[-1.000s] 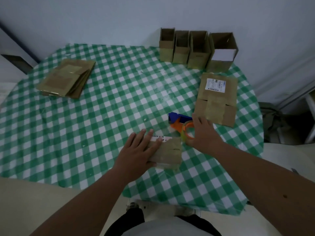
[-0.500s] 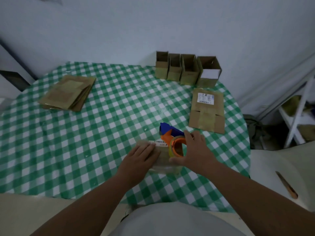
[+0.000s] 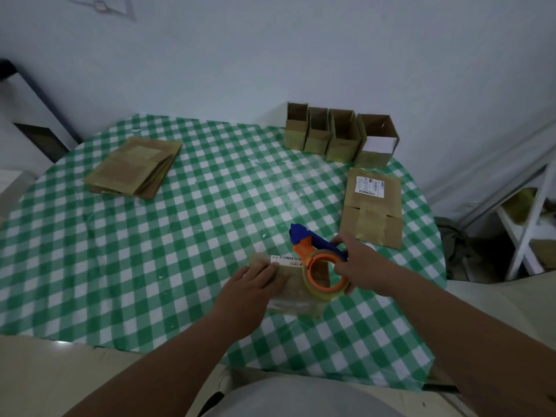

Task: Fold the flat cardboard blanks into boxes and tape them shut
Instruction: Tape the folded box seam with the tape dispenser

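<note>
A small brown cardboard box (image 3: 293, 291) with a white barcode label lies on the green checked table (image 3: 150, 266) near its front edge. My left hand (image 3: 252, 284) rests flat on the box's left part, fingers pointing right. My right hand (image 3: 364, 266) grips the blue handle of an orange tape dispenser (image 3: 319, 260). Its clear tape roll stands over the box's right end.
A stack of flat cardboard blanks (image 3: 135, 167) lies at the back left. Several open folded boxes (image 3: 340, 135) stand in a row at the back. One flat blank (image 3: 373, 206) with a shipping label lies to the right. A white chair frame (image 3: 529, 224) stands beyond the table.
My right hand has picked the tape dispenser up off the table and brought it over the box's right end. My left hand stayed pressed on the box. The camera view tilted upward.
</note>
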